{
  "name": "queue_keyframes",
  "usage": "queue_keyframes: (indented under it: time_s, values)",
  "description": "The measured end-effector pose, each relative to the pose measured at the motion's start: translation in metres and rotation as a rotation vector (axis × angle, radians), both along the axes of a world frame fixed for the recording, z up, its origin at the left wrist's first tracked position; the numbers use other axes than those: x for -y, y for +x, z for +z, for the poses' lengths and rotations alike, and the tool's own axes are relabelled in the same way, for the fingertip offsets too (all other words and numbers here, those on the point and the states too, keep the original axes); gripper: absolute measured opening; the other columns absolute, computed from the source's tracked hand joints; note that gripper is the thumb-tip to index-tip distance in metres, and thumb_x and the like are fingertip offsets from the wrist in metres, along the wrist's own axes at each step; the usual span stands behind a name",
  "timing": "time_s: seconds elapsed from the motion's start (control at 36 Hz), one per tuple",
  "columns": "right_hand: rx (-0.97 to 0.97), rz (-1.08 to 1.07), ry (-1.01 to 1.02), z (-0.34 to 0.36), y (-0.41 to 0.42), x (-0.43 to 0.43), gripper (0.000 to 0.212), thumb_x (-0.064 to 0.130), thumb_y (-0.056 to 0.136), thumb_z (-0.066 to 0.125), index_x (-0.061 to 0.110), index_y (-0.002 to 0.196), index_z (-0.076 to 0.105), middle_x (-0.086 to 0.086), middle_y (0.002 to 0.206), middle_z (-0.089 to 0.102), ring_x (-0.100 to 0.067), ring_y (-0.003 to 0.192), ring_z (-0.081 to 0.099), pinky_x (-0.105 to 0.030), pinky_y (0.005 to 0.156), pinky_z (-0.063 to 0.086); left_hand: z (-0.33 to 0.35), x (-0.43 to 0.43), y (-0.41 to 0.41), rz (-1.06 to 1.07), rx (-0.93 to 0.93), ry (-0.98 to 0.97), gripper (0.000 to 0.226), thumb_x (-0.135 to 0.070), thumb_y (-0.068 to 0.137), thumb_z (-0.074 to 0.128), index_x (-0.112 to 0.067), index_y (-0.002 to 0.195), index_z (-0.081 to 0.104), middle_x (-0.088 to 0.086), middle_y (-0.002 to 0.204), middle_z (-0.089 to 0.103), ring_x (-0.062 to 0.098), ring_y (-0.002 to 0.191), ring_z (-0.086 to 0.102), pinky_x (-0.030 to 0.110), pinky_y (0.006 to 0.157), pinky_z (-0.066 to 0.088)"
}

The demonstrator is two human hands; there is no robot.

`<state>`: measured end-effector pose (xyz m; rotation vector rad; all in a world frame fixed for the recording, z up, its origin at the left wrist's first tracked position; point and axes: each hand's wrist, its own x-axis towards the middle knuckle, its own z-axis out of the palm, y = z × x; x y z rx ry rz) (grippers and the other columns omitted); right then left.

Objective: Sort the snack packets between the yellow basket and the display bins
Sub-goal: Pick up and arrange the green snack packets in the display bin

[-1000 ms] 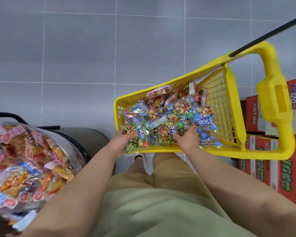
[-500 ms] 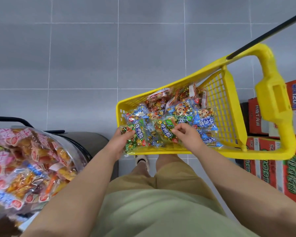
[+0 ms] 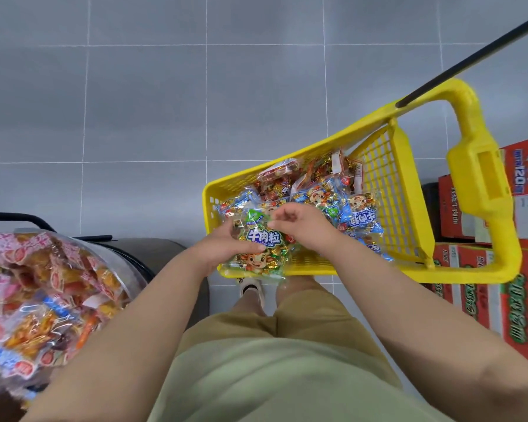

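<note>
Left of the yellow basket (image 3: pixel 348 269), the display bin (image 3: pixel 131 271) holds orange and pink packets. Over the basket's near rim, your left hand (image 3: pixel 226 248) grips a green snack packet (image 3: pixel 261 257) and your right hand (image 3: pixel 302 226) pinches its top edge. Farther in, more packets (image 3: pixel 333 193) lie inside the basket.

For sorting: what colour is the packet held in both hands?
The packet is mostly green, head view.

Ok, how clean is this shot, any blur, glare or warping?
Head view: soft, even light on the grey floor, no hard shadows. Head view: the green packet between the left hand and right hand is sharp, print legible; the snack bin at the left edge looks smeared, with glare on its wrappers. Head view: wide-angle warp bends the floor lines near the edges.
</note>
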<state>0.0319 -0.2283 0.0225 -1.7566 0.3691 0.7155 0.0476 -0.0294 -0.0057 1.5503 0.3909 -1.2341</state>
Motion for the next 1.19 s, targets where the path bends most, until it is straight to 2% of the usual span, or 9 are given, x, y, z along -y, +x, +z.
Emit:
queue_keyframes:
  time_s: [0.08,0.25,0.42,0.5,0.61,0.72,0.89,1.06,1.19]
  values:
    - [0.024,-0.151,-0.063,-0.010,-0.005,0.005,0.004,0.025,0.086,0.066,0.028,0.086,0.064,0.018,0.084,0.060,0.006,0.076,0.055,-0.011,0.069,0.044,-0.004,0.007,-0.003,0.004,0.044,0.050,0.088,-0.030,0.053,0.092,-0.033,0.127,0.044,-0.010,0.123,0.050,0.004,0.106,0.051,0.027,0.094,0.044]
    - [-0.198,-0.429,-0.611,-0.052,-0.024,0.053,0.057,0.023,0.081,0.070,0.005,0.130,0.047,-0.014,0.126,0.053,-0.030,0.116,0.051,-0.046,0.098,0.042,-0.012,0.013,-0.014,0.209,0.011,0.137,0.111,-0.029,0.061,0.089,-0.020,0.150,0.025,0.005,0.152,0.034,0.022,0.136,0.036,0.036,0.108,0.032]
    - [-0.318,-0.451,-0.464,-0.072,-0.036,0.051,0.068,0.017,0.079,0.075,0.008,0.128,0.029,-0.018,0.115,0.054,-0.033,0.097,0.057,-0.040,0.079,0.048,-0.014,0.005,-0.026,0.393,-0.097,0.165,0.092,-0.019,0.064,0.087,-0.017,0.141,0.036,0.009,0.134,0.056,0.031,0.118,0.057,0.052,0.102,0.044]
    - [-0.311,-0.470,-0.466,-0.077,-0.034,0.045,0.064,0.019,0.079,0.075,0.010,0.122,0.027,-0.017,0.110,0.055,-0.034,0.097,0.057,-0.041,0.080,0.047,-0.015,-0.002,-0.030,0.424,-0.092,0.173,0.064,-0.010,0.071,0.082,-0.017,0.126,0.049,0.009,0.118,0.067,0.026,0.102,0.067,0.041,0.084,0.055]
    - [-0.281,-0.506,-0.385,-0.075,-0.037,0.043,0.055,0.023,0.078,0.076,0.015,0.107,0.030,-0.008,0.094,0.052,-0.020,0.073,0.054,-0.028,0.059,0.042,-0.011,-0.013,-0.032,0.462,-0.068,0.184,0.040,-0.006,0.075,0.078,-0.017,0.106,0.054,0.006,0.095,0.073,0.016,0.075,0.073,0.027,0.055,0.055]
    - [-0.257,-0.492,-0.310,-0.066,-0.046,0.042,0.050,0.024,0.079,0.076,0.011,0.112,0.040,-0.012,0.109,0.056,-0.024,0.092,0.056,-0.031,0.078,0.045,-0.004,-0.024,-0.032,0.542,-0.091,0.167,0.027,-0.005,0.079,0.074,-0.015,0.097,0.055,0.002,0.075,0.075,0.015,0.063,0.072,0.023,0.044,0.052]
    - [-0.214,-0.511,-0.162,-0.041,-0.052,0.024,0.062,0.015,0.079,0.075,0.003,0.131,0.042,-0.015,0.126,0.055,-0.019,0.098,0.052,-0.029,0.081,0.041,0.009,-0.046,-0.038,0.652,-0.102,0.109,0.055,-0.012,0.077,0.075,-0.002,0.126,0.054,0.018,0.112,0.068,0.032,0.102,0.066,0.050,0.092,0.051]
    - [-0.217,-0.340,-0.049,-0.025,-0.060,0.003,0.077,0.019,0.084,0.070,0.006,0.145,0.026,-0.014,0.143,0.039,-0.026,0.121,0.047,-0.037,0.096,0.040,0.031,-0.084,-0.079,0.675,0.020,0.207,0.114,-0.027,0.067,0.084,-0.019,0.153,0.010,0.012,0.156,0.026,0.034,0.141,0.027,0.056,0.111,0.022]
    - [-0.240,-0.152,0.054,-0.021,-0.058,-0.031,0.083,0.019,0.082,0.072,0.007,0.147,0.021,-0.016,0.142,0.040,-0.028,0.122,0.048,-0.044,0.106,0.035,0.049,-0.106,-0.146,0.915,0.023,0.268,0.114,-0.025,0.065,0.085,-0.023,0.153,0.012,0.009,0.158,0.021,0.031,0.142,0.026,0.053,0.114,0.021]
